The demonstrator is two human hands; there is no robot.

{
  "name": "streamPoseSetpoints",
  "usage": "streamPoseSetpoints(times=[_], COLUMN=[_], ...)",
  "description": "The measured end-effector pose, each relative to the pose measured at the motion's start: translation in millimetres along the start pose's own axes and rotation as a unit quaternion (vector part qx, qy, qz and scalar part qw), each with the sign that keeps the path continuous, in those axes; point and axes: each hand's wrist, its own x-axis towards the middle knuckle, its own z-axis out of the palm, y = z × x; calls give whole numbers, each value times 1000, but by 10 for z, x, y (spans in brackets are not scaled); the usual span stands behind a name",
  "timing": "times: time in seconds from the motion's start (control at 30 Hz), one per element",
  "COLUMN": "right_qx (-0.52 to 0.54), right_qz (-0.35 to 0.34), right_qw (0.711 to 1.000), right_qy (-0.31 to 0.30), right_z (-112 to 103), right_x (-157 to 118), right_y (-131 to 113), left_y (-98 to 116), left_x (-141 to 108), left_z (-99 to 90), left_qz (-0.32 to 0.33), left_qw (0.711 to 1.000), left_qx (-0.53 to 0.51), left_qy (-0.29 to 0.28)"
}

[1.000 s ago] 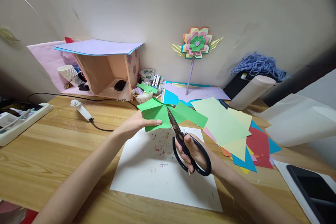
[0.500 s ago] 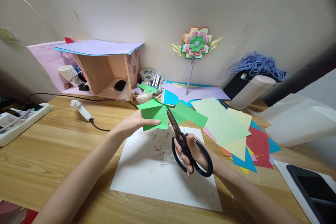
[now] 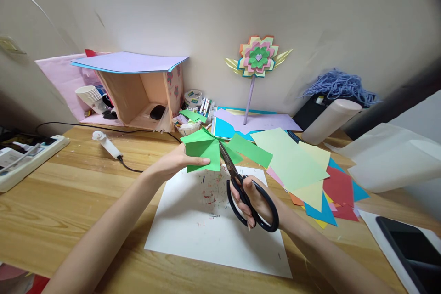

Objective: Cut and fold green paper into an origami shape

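My left hand pinches a creased piece of green paper, thumb on the near face. In my right hand is a pair of scissors with large black handles, fingers through the loops. The blades point up and away and meet the right edge of the green paper; their tips are hidden by it. Below both hands lies a white sheet with coloured marks. Just beyond the blades, another green paper piece rests on the table.
Coloured paper sheets are piled at right, near a phone. At the back stand a paper flower, a cardboard box and a small bowl. A corded white device and a power strip lie at left.
The scissors' handles have drawn slightly closer together and shifted a little. The green paper has barely moved in my left hand.
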Motion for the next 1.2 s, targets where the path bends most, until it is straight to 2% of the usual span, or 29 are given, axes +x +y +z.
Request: streamPoseSetpoints(times=[0.27, 0.37, 0.47, 0.53, 0.6, 0.67, 0.77, 0.83, 0.9, 0.97, 1.07, 1.13, 1.2], right_qx=[-15, -22, -39, -42, -13, 31, -9, -56, -81, -93, -96, -75, -61], right_qz=[-2, 9, 19, 0, -35, -69, -108, -129, -131, -116, -122, -161, -196], right_qw=[1000, 1000, 998, 997, 999, 994, 970, 956, 946, 939, 932, 935, 944], right_qy=[6, -18, -54, -58, -18, 77, 217, 258, 284, 309, 328, 307, 260], right_z=[-3, 1, -15, -59, -139, -248, -410, -476, -493, -471, -407, -367, -329], right_x=[-7, -26, -54, -61, -50, -23, 20, 37, 48, 64, 104, 128, 132], right_y=[-6, -48, -97, -141, -196, -256, -327, -350, -353, -341, -302, -270, -243], left_y=[-4, 22, 34, 34, 38, 63, 163, 261, 353, 412, 424, 395, 356], left_x=[-7, -13, -8, -2, -5, -28, -108, -177, -234, -265, -265, -251, -238], left_z=[-41, -58, -109, -156, -193, -200, -140, -71, -12, 14, 1, -4, 22], left_qz=[-14, -18, -16, -17, -16, -12, -11, 1, 40, 65, 44, -4, -46], left_qw=[999, 999, 997, 993, 986, 974, 954, 942, 930, 932, 953, 961, 955], left_qx=[-18, -9, 18, 49, 102, 176, 277, 311, 319, 300, 269, 271, 290], left_qy=[23, 38, 68, 102, 133, 140, 117, 124, 179, 195, 135, 47, -41])
